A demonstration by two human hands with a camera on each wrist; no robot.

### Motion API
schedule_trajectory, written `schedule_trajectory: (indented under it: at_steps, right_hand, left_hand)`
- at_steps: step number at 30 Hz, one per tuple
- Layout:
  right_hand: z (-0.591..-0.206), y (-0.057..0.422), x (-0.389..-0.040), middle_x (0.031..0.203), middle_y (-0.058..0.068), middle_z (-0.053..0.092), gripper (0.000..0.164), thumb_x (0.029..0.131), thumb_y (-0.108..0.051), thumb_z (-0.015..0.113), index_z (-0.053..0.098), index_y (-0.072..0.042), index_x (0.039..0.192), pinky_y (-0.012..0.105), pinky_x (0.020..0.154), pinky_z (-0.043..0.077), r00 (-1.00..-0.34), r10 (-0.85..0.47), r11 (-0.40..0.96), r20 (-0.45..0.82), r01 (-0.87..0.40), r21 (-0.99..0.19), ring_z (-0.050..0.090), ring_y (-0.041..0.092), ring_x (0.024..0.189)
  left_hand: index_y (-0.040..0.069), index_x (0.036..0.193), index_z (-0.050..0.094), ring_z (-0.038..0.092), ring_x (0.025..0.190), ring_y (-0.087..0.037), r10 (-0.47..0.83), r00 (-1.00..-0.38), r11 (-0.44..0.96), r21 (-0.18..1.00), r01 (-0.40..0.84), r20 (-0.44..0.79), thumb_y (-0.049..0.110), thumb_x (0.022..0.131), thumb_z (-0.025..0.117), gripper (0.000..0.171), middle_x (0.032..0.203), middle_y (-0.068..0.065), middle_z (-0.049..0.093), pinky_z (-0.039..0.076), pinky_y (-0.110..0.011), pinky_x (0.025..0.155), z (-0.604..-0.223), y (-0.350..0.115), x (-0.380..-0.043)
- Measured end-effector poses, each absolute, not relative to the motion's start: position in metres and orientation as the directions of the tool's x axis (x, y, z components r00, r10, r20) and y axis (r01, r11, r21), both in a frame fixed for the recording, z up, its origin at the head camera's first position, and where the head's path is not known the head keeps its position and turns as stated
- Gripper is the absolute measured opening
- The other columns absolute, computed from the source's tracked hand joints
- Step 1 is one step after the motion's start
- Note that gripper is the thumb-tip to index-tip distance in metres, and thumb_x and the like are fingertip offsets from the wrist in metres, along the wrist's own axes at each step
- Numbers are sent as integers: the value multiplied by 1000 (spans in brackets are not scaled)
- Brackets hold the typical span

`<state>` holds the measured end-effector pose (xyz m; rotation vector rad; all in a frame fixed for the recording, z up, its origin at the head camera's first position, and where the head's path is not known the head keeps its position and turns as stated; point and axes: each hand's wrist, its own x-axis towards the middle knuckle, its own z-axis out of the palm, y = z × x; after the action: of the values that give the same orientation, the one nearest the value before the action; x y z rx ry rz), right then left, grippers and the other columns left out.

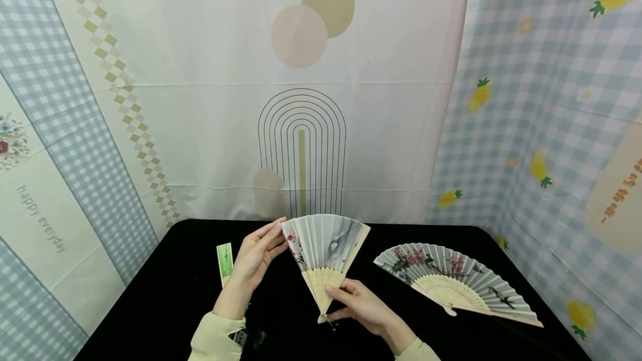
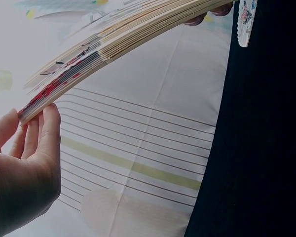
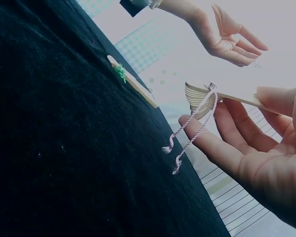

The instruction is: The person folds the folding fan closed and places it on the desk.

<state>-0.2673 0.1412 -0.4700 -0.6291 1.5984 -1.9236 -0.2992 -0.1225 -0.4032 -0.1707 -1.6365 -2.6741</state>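
Observation:
A partly spread folding fan (image 1: 328, 241), grey-white with red blossoms and pale ribs, is held up over the black table. My left hand (image 1: 258, 255) pinches its upper left corner; in the left wrist view the thumb and fingertips (image 2: 52, 112) meet at the end of the outer rib. Lower down, my right hand (image 1: 363, 305) grips the ribs near the pivot, thumb in front. From the pivot hangs a pale pink cord (image 3: 200, 116) with two frayed ends. To the right lies a second fan (image 1: 446, 274), spread wide, with pink blossoms.
A closed fan with a green print (image 1: 225, 261) lies at the left of the table, beyond my left forearm; its green tassel (image 3: 120, 73) shows in the right wrist view. The black table (image 1: 165, 305) meets a white curtain (image 1: 220, 144) behind and checked curtains at the sides.

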Motion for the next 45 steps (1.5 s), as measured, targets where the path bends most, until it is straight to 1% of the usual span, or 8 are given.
schedule_trajectory:
  at_steps: [7,13,18,24,27,33,39,45]
  right_hand:
    - [-469,141,-267,118,9,66,40,108,-22,52,57,9,132,45,90,58,-730,-684,-131,11,109,-985,65,21,106]
    - [-470,140,-266,120,10,65,42,107,-24,53,57,9,133,43,88,59,-737,-675,-109,-12,116,-987,64,20,108]
    - [-471,139,-266,121,10,65,42,107,-24,54,57,9,134,42,86,59,-750,-661,-102,-21,118,-988,63,20,108]
    - [-472,139,-266,123,11,64,42,108,-23,52,55,9,135,45,89,58,-729,-685,-127,2,116,-985,63,20,110]
    - [-472,140,-265,125,11,64,42,108,-22,51,55,9,136,45,90,58,-722,-692,-131,7,116,-985,63,20,111]
    - [-469,137,-262,123,12,64,43,107,-23,52,55,10,135,44,88,59,-741,-671,-101,-16,113,-988,63,21,111]
    - [-467,137,-262,124,13,63,43,108,-22,51,54,11,136,45,89,58,-742,-671,-97,-21,115,-989,62,22,112]
    - [-470,137,-262,122,12,64,43,107,-23,53,55,9,135,45,87,59,-755,-655,-90,-32,120,-989,63,22,110]
  left_hand:
    - [-10,143,48,71,97,-16,58,-994,-447,893,58,94,9,105,55,43,109,-5,73,58,-29,86,-402,-121,-298]
    - [-9,143,49,71,97,-16,72,-993,-431,901,51,91,10,105,55,43,108,-5,73,58,-29,87,-402,-120,-298]
    - [-10,145,45,70,100,-17,83,-991,-437,898,58,104,14,106,54,47,114,-7,72,58,-29,87,-402,-119,-297]
    - [-9,146,46,69,105,-19,108,-988,-414,908,59,113,16,105,57,49,121,-9,69,57,-33,91,-401,-121,-296]
    - [-8,145,47,69,103,-19,111,-988,-405,913,57,111,15,104,58,48,118,-8,70,57,-34,91,-401,-121,-295]
    - [-10,145,45,70,99,-17,105,-988,-395,917,60,110,14,104,59,49,114,-6,71,58,-34,90,-401,-121,-295]
    - [-9,144,48,69,100,-18,103,-991,-369,928,45,89,17,103,60,50,119,-8,70,58,-34,90,-400,-121,-296]
    - [-9,145,47,69,100,-17,104,-991,-361,932,36,79,16,104,59,49,121,-9,69,58,-33,89,-400,-122,-296]
